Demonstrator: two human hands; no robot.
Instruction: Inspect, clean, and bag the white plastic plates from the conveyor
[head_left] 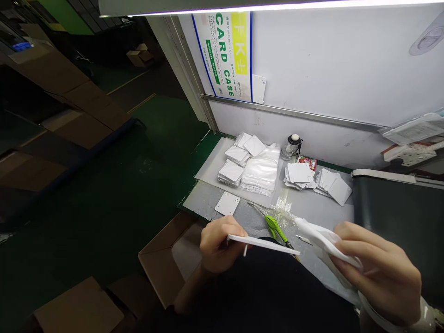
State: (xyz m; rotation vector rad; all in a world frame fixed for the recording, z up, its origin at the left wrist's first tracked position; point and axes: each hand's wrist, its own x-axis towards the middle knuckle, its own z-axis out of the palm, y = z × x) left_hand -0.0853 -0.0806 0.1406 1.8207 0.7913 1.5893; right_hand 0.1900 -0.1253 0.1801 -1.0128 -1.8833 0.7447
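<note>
My left hand (pixel 222 243) pinches one end of a thin white plastic plate (pixel 267 243), seen nearly edge-on, with a small peg sticking out below. On the right, my right hand (pixel 381 268) has its fingers closed on a folded white cloth (pixel 321 236). The cloth and the plate are apart. Beneath them on the grey table lie green-handled pliers (pixel 274 225) and a pen-like white tool (pixel 304 239), both partly hidden. A single white square plate (pixel 227 204) rests near the table's left edge.
Stacks of white plates (pixel 231 172) flank a pile of clear plastic bags (pixel 261 171). More plates (pixel 300 174) lie right of a small bottle (pixel 291 146). An open cardboard box (pixel 166 254) stands below the table's left edge. A dark bin (pixel 398 217) is at right.
</note>
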